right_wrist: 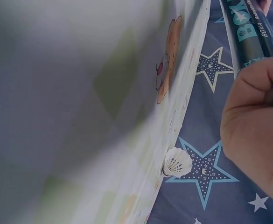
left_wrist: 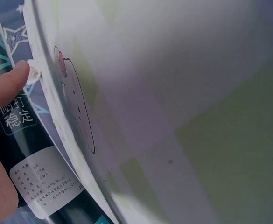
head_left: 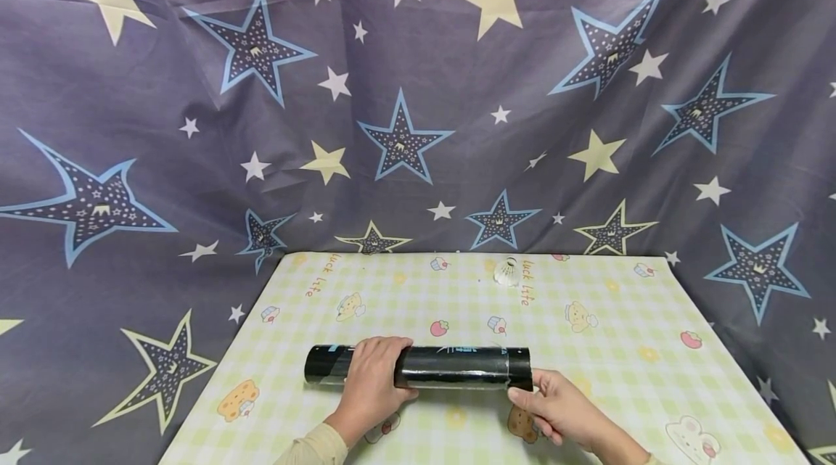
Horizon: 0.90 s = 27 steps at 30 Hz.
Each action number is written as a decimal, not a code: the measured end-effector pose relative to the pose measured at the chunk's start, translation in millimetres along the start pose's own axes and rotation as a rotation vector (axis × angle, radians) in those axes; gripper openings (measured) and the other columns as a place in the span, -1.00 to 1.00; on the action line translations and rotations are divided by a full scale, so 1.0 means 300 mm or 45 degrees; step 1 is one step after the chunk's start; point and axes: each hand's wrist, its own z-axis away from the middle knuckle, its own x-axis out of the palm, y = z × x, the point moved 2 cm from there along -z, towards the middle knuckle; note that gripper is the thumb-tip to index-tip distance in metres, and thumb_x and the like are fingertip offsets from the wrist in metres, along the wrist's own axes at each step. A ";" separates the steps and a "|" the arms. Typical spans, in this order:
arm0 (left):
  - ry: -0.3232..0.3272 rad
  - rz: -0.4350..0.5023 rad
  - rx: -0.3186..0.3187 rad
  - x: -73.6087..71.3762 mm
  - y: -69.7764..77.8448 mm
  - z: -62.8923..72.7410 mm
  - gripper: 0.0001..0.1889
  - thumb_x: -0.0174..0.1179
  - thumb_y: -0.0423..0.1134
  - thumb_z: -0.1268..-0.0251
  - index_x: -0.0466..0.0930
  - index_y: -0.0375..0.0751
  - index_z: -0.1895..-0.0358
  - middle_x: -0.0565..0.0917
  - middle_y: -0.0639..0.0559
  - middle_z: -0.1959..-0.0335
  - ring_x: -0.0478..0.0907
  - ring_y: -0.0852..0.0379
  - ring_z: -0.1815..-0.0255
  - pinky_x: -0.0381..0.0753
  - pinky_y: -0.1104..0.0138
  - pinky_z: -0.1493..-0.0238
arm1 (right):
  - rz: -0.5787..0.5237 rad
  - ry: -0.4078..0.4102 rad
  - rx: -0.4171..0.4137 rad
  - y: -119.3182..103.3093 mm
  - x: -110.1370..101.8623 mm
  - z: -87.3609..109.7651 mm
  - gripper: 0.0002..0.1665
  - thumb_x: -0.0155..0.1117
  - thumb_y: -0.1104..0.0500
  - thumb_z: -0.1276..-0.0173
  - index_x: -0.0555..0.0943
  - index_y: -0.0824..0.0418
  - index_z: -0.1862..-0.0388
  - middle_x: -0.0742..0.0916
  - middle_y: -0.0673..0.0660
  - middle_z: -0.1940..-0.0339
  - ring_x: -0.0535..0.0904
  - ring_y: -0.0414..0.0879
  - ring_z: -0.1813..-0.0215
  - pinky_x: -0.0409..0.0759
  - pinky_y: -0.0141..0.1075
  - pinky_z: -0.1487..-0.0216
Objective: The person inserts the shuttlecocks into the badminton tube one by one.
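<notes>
A black shuttlecock tube [head_left: 457, 367] lies crosswise in front of me, its long side facing me. My left hand [head_left: 375, 381] grips it left of the middle, fingers over the top and thumb on the near side. At the tube's right end, my right hand [head_left: 555, 403] pinches the rim between thumb and fingers. The left wrist view shows a white printed label [left_wrist: 45, 182] on the tube, below the left hand. Teal lettering [right_wrist: 246, 28] shows on it in the right wrist view. I cannot see inside the tube.
A white shuttlecock [head_left: 506, 273] lies near the back edge of the table, beyond the tube. The table wears a green-and-white checked cloth [head_left: 405, 305] with cartoon prints. Behind and at both sides hangs a dark curtain [head_left: 444, 51] with stars.
</notes>
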 end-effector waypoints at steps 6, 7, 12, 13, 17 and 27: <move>0.010 -0.007 0.013 0.004 -0.001 0.000 -0.04 0.86 0.10 0.44 0.62 0.09 -0.25 0.77 0.17 -0.14 0.64 0.05 -0.18 0.54 0.03 -0.34 | -0.003 0.009 0.023 0.010 0.006 -0.012 -0.33 0.23 0.03 -0.67 0.41 0.38 -0.56 0.56 -0.16 0.78 0.39 -0.40 0.81 0.42 -0.50 0.69; 0.013 -0.011 0.016 0.005 -0.002 0.000 -0.04 0.86 0.11 0.44 0.62 0.09 -0.25 0.77 0.17 -0.14 0.64 0.05 -0.18 0.54 0.03 -0.34 | -0.003 0.012 0.023 0.011 0.007 -0.014 -0.34 0.23 0.04 -0.67 0.41 0.37 -0.57 0.56 -0.15 0.78 0.39 -0.40 0.81 0.42 -0.50 0.69; 0.011 -0.023 0.016 0.008 -0.006 0.002 -0.04 0.85 0.13 0.43 0.62 0.11 -0.26 0.77 0.18 -0.15 0.64 0.06 -0.18 0.53 0.04 -0.34 | 0.002 0.029 0.012 0.005 0.005 -0.013 -0.37 0.23 0.05 -0.67 0.44 0.38 -0.54 0.59 -0.16 0.78 0.41 -0.40 0.80 0.45 -0.50 0.68; 0.011 -0.021 0.016 0.009 -0.007 0.002 -0.04 0.85 0.14 0.42 0.62 0.10 -0.26 0.77 0.17 -0.15 0.64 0.05 -0.18 0.54 0.03 -0.34 | 0.006 0.034 0.007 0.003 0.002 -0.011 -0.38 0.23 0.05 -0.67 0.46 0.38 -0.52 0.60 -0.16 0.77 0.42 -0.40 0.80 0.46 -0.50 0.67; 0.004 -0.014 0.005 0.010 -0.010 0.000 -0.04 0.84 0.14 0.39 0.62 0.09 -0.27 0.77 0.17 -0.16 0.64 0.05 -0.18 0.53 0.03 -0.35 | 0.031 0.068 -0.007 -0.011 -0.026 0.002 -0.39 0.24 0.06 -0.67 0.48 0.37 -0.52 0.61 -0.16 0.76 0.43 -0.40 0.78 0.47 -0.50 0.67; -0.005 -0.022 -0.012 0.015 -0.021 0.003 -0.06 0.84 0.14 0.38 0.63 0.08 -0.27 0.77 0.15 -0.16 0.64 0.05 -0.19 0.52 0.03 -0.36 | 0.174 0.260 -0.012 -0.031 -0.184 0.043 -0.38 0.25 0.08 -0.65 0.47 0.43 -0.50 0.62 -0.13 0.68 0.44 -0.36 0.71 0.41 -0.52 0.63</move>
